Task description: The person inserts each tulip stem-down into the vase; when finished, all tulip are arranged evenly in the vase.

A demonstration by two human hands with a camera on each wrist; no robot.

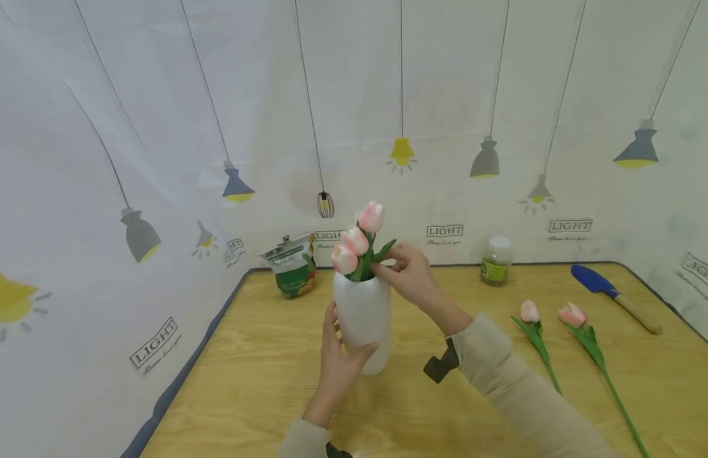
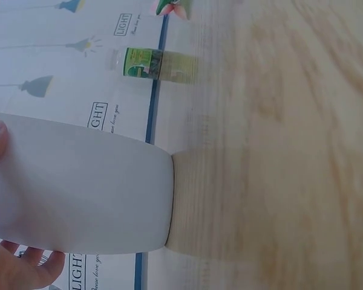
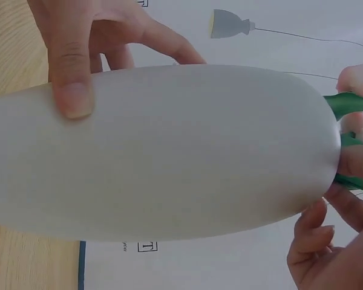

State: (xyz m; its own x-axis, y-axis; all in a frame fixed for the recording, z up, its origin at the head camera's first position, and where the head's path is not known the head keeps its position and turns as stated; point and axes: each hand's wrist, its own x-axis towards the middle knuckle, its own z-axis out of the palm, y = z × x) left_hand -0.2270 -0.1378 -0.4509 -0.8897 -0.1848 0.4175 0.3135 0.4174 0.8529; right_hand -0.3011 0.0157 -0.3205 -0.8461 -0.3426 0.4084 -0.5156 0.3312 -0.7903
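Observation:
A white vase point(image 1: 362, 318) stands upright on the wooden table, with three pink-and-white tulips point(image 1: 355, 242) leaning out of its mouth. My left hand point(image 1: 341, 366) grips the vase low on its left side, thumb across the front and fingers along the far side. At the rim, my right hand point(image 1: 412, 275) pinches a green tulip stem among the leaves. In the right wrist view, the right thumb and fingers point(image 3: 351, 211) are right at the mouth of the vase point(image 3: 187, 157), beside the green leaves point(image 3: 351, 104). The stems' lower ends are hidden inside the vase.
Two more tulips point(image 1: 530, 313) point(image 1: 574, 315) lie on the table at the right. Behind them are a blue trowel point(image 1: 617, 296) with a wooden handle and a white-lidded jar point(image 1: 495, 262). A green-and-white bag point(image 1: 294, 267) stands at the back left, near the wall sheet.

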